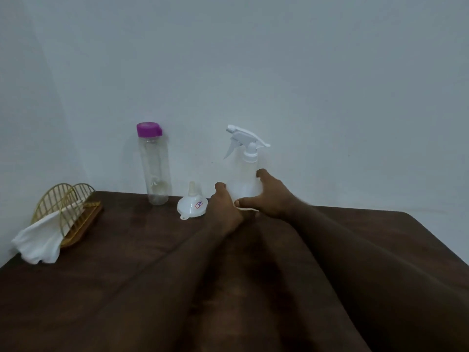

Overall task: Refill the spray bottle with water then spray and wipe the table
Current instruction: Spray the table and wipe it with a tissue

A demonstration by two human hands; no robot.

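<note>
Spray bottle (245, 171), translucent with a white trigger head whose nozzle points left, stands upright at the far edge of a dark brown table (127, 262), close against a pale wall (253, 59). Both of a person's bare hands reach toward its base: the right hand (271, 196) is spread wide, thumb and fingers curved around the lower body and at or near its surface, though a firm grip cannot be told; the left hand (224, 207) lies just beside the bottle, fingers loose, holding nothing. A white funnel (192, 203) sits mouth-down immediately left of that hand. Further left stands a clear water bottle (154, 163) with a purple cap. A white cloth (42, 241) drapes from a gold wire rack (68, 212) at the table's left edge.
</note>
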